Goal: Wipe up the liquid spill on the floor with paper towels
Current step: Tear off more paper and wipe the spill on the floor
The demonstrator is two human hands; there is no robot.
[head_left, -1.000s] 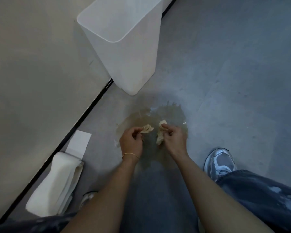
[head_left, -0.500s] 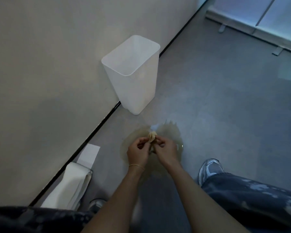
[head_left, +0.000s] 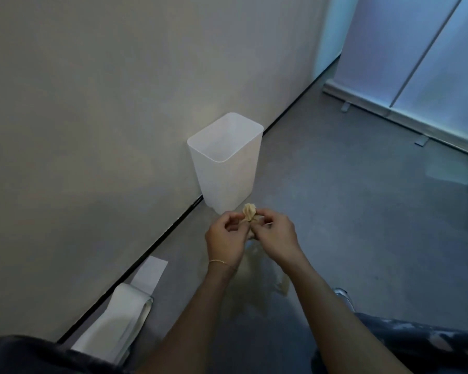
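Pinching stained wad (head_left: 250,213) with left hand (head_left: 225,239) and right hand (head_left: 275,235) fingers (head_left: 266,212) | bin (head_left: 227,182) just beyond | towel stack (head_left: 122,317) left

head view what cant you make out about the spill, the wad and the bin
Head view only:
- spill: both forearms cover much of it, so its full extent is unknown.
- paper towel wad: fingers of the left hand and right hand pinch it, hiding its lower part.
- bin: its floor is out of sight behind the frosted wall, so its contents are unknown.
- towel stack: its near end is hidden by dark clothing.
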